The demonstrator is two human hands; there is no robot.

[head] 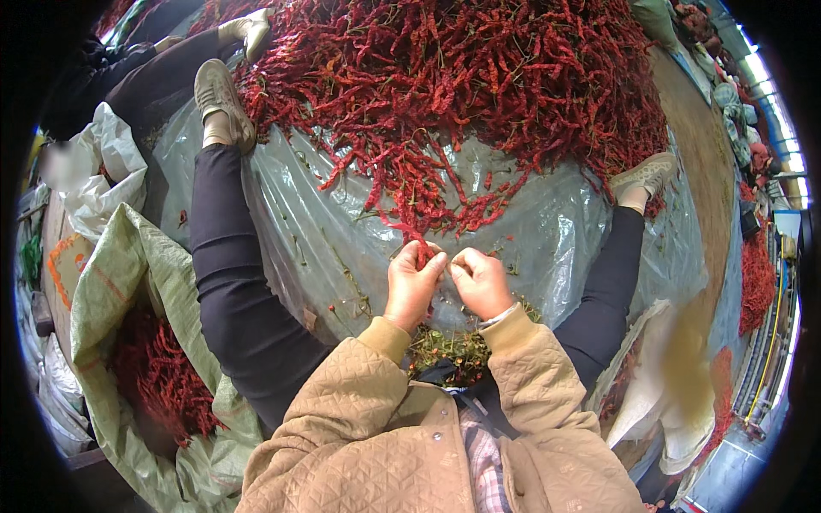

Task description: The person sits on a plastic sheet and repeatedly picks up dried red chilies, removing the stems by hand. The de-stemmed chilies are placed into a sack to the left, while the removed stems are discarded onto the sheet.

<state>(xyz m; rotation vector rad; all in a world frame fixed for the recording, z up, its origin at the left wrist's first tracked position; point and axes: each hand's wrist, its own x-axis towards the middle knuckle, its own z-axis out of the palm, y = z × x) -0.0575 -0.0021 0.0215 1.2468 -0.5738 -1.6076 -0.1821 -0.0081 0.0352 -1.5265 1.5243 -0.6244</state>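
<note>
Before me, on a clear plastic sheet point(321, 218), spreads a large heap of dried red chili peppers point(462, 70). My left hand point(414, 282) pinches a small bunch of red chilies point(422, 251) between thumb and fingers, just below the near edge of the heap. Close beside it on the right, my right hand point(478, 282) has thumb and forefinger pressed together near the bunch; whether anything thin is between them is too small to tell. A pile of green and yellow stems point(449, 353) lies between my legs, below my wrists.
A green woven sack point(96, 308) of red chilies stands open at my left, with a white sack point(115, 154) beyond it. At my right is another whitish sack point(680, 397). My outstretched legs flank the sheet. Another person's shoe point(253, 35) rests at the heap's upper left edge.
</note>
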